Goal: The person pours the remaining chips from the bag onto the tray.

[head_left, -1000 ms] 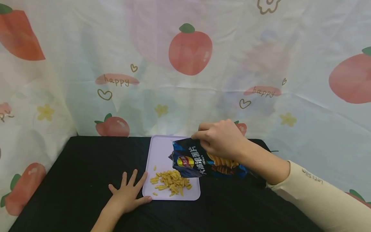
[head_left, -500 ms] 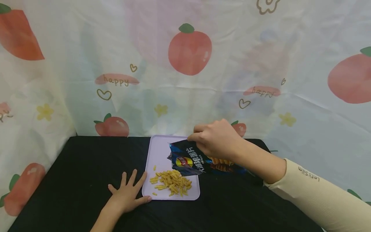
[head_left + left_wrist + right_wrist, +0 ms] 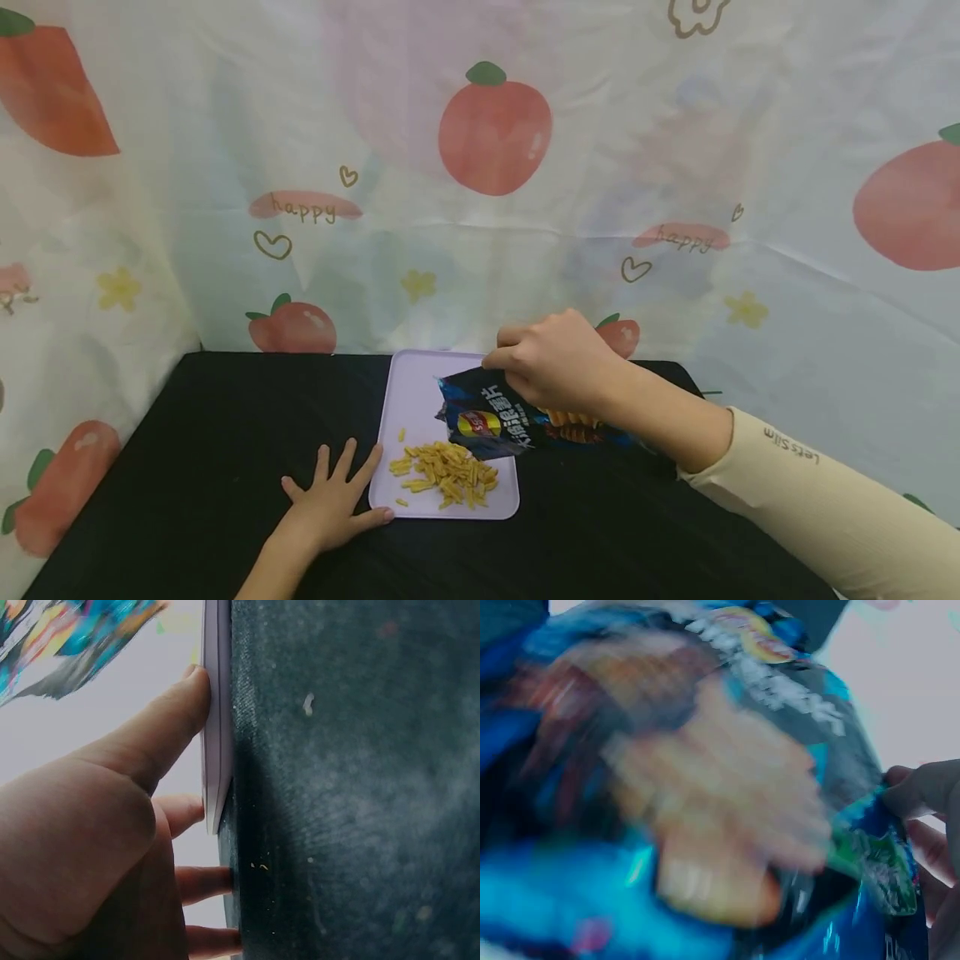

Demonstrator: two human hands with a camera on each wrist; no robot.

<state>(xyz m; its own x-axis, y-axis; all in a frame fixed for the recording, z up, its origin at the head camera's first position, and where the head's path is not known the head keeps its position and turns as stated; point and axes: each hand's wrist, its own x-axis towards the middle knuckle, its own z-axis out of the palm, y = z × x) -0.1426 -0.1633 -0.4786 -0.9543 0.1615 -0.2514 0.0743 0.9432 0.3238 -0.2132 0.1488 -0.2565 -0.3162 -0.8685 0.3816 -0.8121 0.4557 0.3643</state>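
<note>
A dark blue chip bag (image 3: 495, 417) lies tilted over the tray, its left end above the near half. My right hand (image 3: 558, 354) pinches the bag along its upper edge; the right wrist view shows thumb and fingers (image 3: 922, 791) on that edge, with the bag's print blurred. Yellow chip pieces (image 3: 446, 473) are heaped on the pale purple tray (image 3: 416, 392), towards its near end. Spread flat, my left hand (image 3: 326, 504) rests on the table with fingertips at the tray's left edge. In the left wrist view its thumb (image 3: 176, 705) touches the tray's side (image 3: 215, 735).
A black cloth covers the table (image 3: 247, 442), and a few crumbs (image 3: 259, 865) lie on it in the left wrist view. Behind and to the left hangs a white curtain (image 3: 405, 108) printed with fruit.
My right hand and the chip bag have shifted slightly left over the tray. The left hand, the tray and the heap look much the same.
</note>
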